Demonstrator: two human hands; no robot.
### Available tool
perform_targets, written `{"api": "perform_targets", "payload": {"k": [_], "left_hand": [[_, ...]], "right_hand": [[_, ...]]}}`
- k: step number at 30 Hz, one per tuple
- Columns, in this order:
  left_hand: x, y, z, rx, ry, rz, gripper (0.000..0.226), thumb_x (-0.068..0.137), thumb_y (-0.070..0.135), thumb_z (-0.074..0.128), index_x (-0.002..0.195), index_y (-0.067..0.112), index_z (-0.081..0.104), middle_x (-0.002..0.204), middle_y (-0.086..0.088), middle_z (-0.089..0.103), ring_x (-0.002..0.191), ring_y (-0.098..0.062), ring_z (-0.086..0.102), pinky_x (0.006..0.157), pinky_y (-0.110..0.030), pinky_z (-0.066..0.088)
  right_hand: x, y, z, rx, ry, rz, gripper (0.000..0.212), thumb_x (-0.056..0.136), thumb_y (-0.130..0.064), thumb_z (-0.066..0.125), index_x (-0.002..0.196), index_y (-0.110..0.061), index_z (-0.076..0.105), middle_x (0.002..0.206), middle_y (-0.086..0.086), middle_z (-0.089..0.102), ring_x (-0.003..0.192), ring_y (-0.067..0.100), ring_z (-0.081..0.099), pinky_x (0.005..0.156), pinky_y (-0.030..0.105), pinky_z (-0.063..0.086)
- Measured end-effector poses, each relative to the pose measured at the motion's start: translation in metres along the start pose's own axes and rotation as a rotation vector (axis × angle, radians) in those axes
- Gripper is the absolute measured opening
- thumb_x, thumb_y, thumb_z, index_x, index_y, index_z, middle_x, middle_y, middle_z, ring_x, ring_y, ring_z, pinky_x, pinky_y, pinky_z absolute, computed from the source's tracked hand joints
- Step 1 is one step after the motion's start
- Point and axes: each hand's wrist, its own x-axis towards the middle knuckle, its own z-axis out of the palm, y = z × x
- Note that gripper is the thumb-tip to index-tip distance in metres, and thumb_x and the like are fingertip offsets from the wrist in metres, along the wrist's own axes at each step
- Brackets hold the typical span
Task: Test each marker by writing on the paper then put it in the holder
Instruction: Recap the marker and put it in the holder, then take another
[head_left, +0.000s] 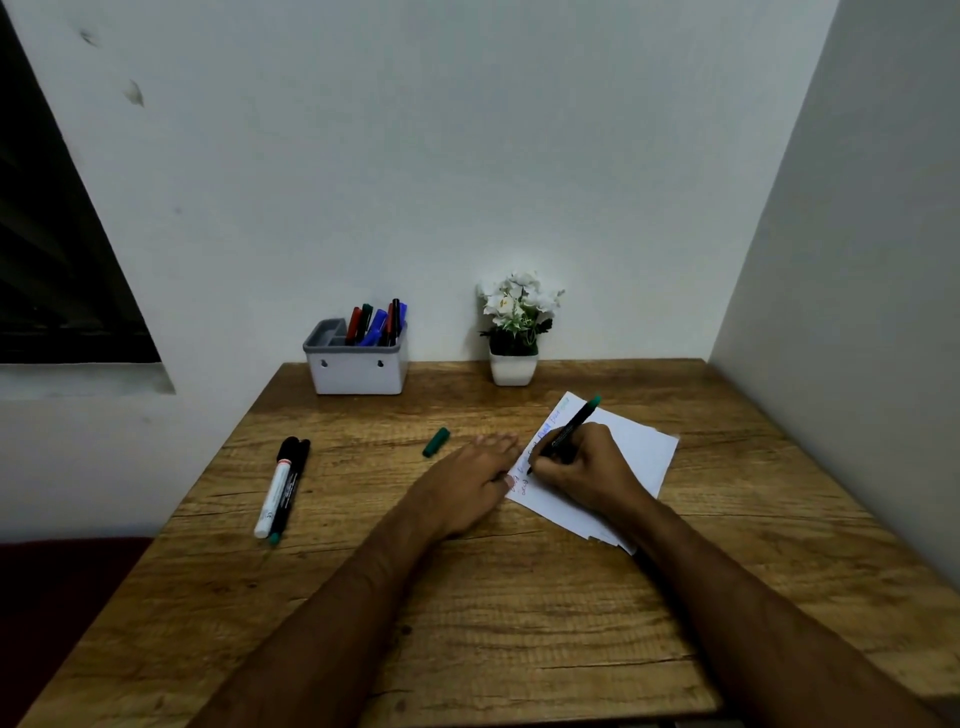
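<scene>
My right hand (584, 467) grips a black marker with a green end (574, 423), its tip down on the white paper (639, 447), which carries coloured scribbles along its left edge. Flat on the table, my left hand (475, 478) rests with its fingertips on the paper's left edge. The marker's green cap (436, 442) lies loose on the wood left of the paper. Two more markers (280, 486), one white and one black, lie side by side at the left. The grey-and-white holder (358, 364) at the back wall contains several markers.
A small white pot of white flowers (515, 332) stands at the back, right of the holder. The wooden table (467, 623) ends against walls at the back and right. Its left edge drops off beside a dark window.
</scene>
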Motion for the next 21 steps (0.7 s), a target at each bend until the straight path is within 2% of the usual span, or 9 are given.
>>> {"api": "perform_targets", "payload": {"k": [3, 7, 12, 15, 18, 21], "left_hand": [[-0.0001, 0.0009, -0.001, 0.009, 0.007, 0.005, 0.054, 0.104, 0.028, 0.038, 0.156, 0.021, 0.024, 0.163, 0.003, 0.02, 0.15, -0.008, 0.014, 0.121, -0.026, 0.006], [-0.0007, 0.0026, -0.0014, 0.0, -0.003, -0.011, 0.054, 0.104, 0.028, 0.039, 0.156, 0.022, 0.024, 0.163, 0.003, 0.02, 0.15, -0.009, 0.013, 0.124, -0.031, 0.009], [-0.002, 0.0057, -0.0048, 0.016, -0.006, -0.007, 0.054, 0.105, 0.027, 0.038, 0.156, 0.02, 0.022, 0.164, 0.003, 0.016, 0.151, -0.009, 0.011, 0.117, -0.022, 0.003], [-0.0029, 0.0072, -0.0053, 0.002, -0.001, -0.017, 0.054, 0.105, 0.027, 0.038, 0.156, 0.02, 0.022, 0.164, 0.003, 0.017, 0.151, -0.012, 0.011, 0.116, -0.022, 0.004], [-0.0027, 0.0062, -0.0047, 0.001, 0.003, -0.012, 0.054, 0.105, 0.027, 0.039, 0.156, 0.019, 0.024, 0.163, 0.003, 0.019, 0.151, -0.01, 0.013, 0.116, -0.021, 0.004], [-0.0033, 0.0068, -0.0046, -0.003, -0.009, -0.025, 0.055, 0.104, 0.027, 0.039, 0.156, 0.021, 0.023, 0.163, 0.003, 0.019, 0.151, -0.011, 0.012, 0.12, -0.026, 0.006]], "right_hand": [[0.0012, -0.0015, 0.0, -0.017, 0.011, 0.013, 0.012, 0.087, -0.014, 0.072, 0.076, -0.012, 0.075, 0.069, 0.005, 0.073, 0.061, 0.006, 0.062, 0.055, 0.028, 0.045], [0.0004, -0.0011, 0.0001, -0.015, 0.002, 0.014, 0.013, 0.086, -0.013, 0.072, 0.073, -0.013, 0.074, 0.07, 0.008, 0.072, 0.062, 0.009, 0.062, 0.056, 0.03, 0.045], [0.003, -0.0003, -0.0006, -0.032, 0.016, 0.034, 0.009, 0.087, -0.015, 0.072, 0.079, -0.015, 0.076, 0.073, 0.003, 0.074, 0.066, 0.01, 0.067, 0.057, 0.029, 0.048], [0.0035, -0.0001, -0.0007, -0.033, 0.024, 0.033, 0.009, 0.087, -0.014, 0.072, 0.079, -0.012, 0.077, 0.074, 0.003, 0.074, 0.068, 0.016, 0.069, 0.057, 0.032, 0.05], [0.0032, -0.0003, -0.0003, -0.038, 0.024, 0.036, 0.01, 0.087, -0.013, 0.071, 0.078, -0.011, 0.076, 0.071, 0.003, 0.073, 0.063, 0.008, 0.065, 0.054, 0.026, 0.046], [0.0044, 0.0018, -0.0004, -0.046, 0.036, 0.044, 0.007, 0.086, -0.015, 0.073, 0.081, -0.011, 0.077, 0.074, 0.004, 0.074, 0.069, 0.013, 0.069, 0.059, 0.034, 0.052]]}}
